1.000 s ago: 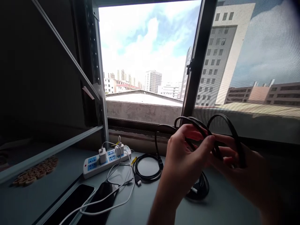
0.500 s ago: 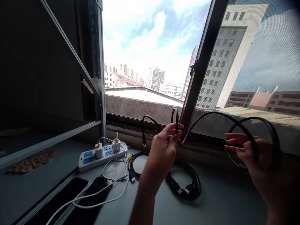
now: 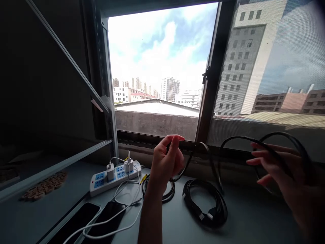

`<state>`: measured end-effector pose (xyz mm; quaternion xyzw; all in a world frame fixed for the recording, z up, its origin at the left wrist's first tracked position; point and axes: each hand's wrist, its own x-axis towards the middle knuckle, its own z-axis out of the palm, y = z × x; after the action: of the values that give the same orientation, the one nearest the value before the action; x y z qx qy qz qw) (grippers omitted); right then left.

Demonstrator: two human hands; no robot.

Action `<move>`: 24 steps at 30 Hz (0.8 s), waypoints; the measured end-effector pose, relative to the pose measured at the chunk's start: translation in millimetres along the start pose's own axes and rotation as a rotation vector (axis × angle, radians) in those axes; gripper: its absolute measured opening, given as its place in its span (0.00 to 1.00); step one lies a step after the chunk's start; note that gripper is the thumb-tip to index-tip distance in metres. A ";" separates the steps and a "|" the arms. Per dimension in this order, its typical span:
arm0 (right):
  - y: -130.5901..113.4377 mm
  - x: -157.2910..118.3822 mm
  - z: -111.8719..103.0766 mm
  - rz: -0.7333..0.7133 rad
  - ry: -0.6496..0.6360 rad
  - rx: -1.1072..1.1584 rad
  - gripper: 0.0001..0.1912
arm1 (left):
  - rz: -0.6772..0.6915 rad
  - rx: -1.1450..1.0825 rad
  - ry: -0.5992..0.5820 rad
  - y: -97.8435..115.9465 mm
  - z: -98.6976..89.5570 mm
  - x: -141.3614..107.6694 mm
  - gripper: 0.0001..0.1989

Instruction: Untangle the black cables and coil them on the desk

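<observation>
My left hand (image 3: 166, 161) is closed in front of the window, with a black cable (image 3: 215, 169) running from behind it toward the right. The cable's end is hidden behind that hand. Loops of the same cable hang over my right hand (image 3: 284, 166), whose fingers are curled around them but partly spread. Below and between the hands, a coiled black cable (image 3: 223, 217) with two plugs lies on the table. Another black coil (image 3: 169, 196) sits behind my left wrist.
A white power strip (image 3: 115, 178) with two chargers stands left of centre. White cords cross two dark phones (image 3: 76, 220) at lower left. Behind the table (image 3: 243, 217) is a window; a metal frame (image 3: 68, 61) rises at left, near brown patterned pieces (image 3: 44, 185).
My left hand has moved slightly left and down and its fingers have closed further. The cable between the hands hangs lower. The camera view has shifted a little.
</observation>
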<state>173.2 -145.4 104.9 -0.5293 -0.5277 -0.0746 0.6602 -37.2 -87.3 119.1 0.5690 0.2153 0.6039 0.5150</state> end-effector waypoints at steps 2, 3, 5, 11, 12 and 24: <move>0.1 0.7 8.0 -0.006 -0.064 0.031 0.10 | 0.015 0.028 -0.013 3.4 -1.9 -2.0 0.14; -0.6 0.2 12.9 -0.025 -0.082 0.025 0.10 | 0.021 0.051 -0.005 4.1 -2.9 -2.4 0.14; -2.9 -2.5 23.8 -0.098 -0.078 -0.001 0.11 | 0.007 0.124 0.011 3.8 -4.4 -2.1 0.15; -10.3 -17.4 48.0 -0.321 -0.253 0.116 0.06 | -0.216 0.307 -0.103 -1.8 1.5 -0.6 0.28; -11.1 -19.2 49.4 -0.346 -0.270 0.136 0.06 | -0.207 0.347 -0.073 -3.2 3.6 -0.9 0.28; -10.1 -14.5 37.9 -0.425 -0.165 0.122 0.03 | -0.102 0.700 0.070 -13.3 9.9 1.4 0.28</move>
<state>136.9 -127.0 95.5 -0.3698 -0.6830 -0.1364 0.6149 -22.9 -84.3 111.1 0.6783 0.4550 0.4861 0.3107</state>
